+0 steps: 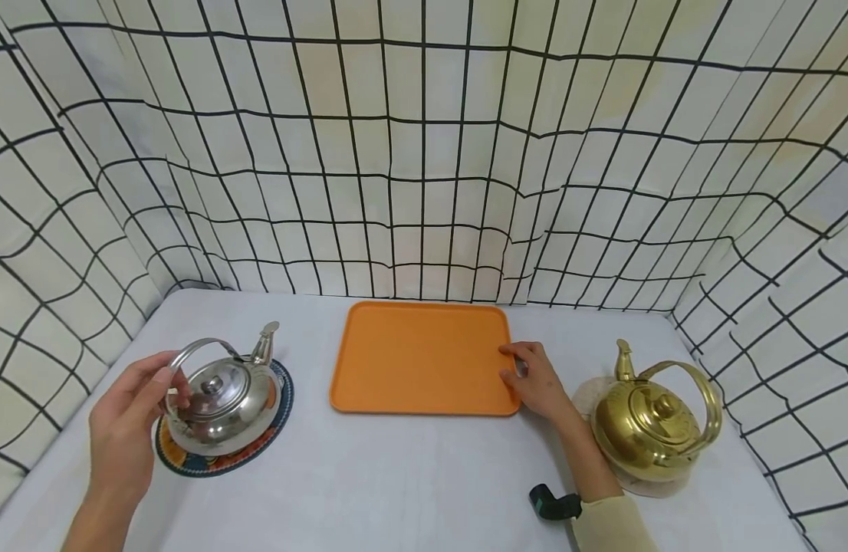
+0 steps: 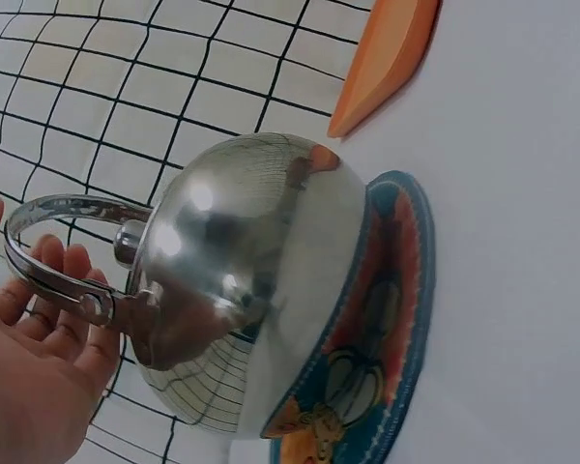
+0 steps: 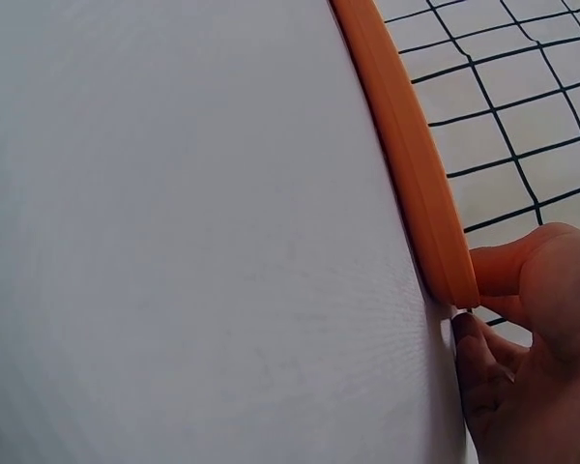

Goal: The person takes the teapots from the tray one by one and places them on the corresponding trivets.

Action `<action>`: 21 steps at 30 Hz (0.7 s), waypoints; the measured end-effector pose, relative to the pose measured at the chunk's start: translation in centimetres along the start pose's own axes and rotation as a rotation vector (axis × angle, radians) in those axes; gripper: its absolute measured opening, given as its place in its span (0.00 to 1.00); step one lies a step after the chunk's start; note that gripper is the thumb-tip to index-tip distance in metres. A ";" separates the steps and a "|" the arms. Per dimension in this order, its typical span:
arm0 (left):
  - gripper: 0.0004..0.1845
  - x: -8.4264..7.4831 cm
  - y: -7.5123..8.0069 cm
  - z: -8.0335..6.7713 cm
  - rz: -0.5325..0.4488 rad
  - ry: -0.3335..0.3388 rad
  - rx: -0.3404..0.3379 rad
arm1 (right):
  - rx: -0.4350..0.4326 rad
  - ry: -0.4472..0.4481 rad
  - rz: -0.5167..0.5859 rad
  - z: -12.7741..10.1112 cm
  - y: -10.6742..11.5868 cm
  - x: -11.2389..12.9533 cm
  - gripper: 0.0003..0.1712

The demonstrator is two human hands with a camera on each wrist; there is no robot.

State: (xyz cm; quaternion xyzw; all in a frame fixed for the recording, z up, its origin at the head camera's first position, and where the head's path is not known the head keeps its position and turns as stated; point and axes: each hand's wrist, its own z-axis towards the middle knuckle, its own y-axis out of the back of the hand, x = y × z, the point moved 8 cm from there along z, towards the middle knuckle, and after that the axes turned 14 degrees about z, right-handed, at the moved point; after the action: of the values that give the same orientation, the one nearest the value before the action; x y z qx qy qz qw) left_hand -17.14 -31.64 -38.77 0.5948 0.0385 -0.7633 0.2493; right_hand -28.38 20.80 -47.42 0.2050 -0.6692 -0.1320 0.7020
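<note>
My left hand [image 1: 123, 429] is open right beside the silver kettle [image 1: 220, 399]; my right hand [image 1: 537, 379] pinches the orange tray's [image 1: 417, 360] edge.

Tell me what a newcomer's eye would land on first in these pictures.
The bright orange tray in the middle of the white table stands out first, with the right hand at its right edge, thumb on the rim. To its left a shiny silver kettle sits on a colourful round mat, the left hand at its handle. A gold kettle stands at far right.
</note>
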 end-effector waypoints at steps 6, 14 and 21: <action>0.19 -3.6 0.0 0.2 0.487 -0.071 -0.126 | 0.004 -0.026 -0.010 -0.1 0.0 0.0 0.23; 0.17 -9.4 -3.1 -0.4 0.571 -0.459 -0.264 | -0.014 -0.032 -0.012 -0.2 0.2 0.3 0.22; 0.13 -11.0 -8.7 -1.5 0.595 -0.630 -0.152 | 0.008 -0.050 -0.027 -0.4 0.7 0.6 0.24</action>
State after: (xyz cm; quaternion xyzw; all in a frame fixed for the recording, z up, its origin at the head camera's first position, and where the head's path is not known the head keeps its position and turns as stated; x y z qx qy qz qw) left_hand -17.63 -19.80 -31.06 0.2981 -0.1562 -0.7974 0.5009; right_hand -28.05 21.20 -46.61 0.2134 -0.6842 -0.1436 0.6824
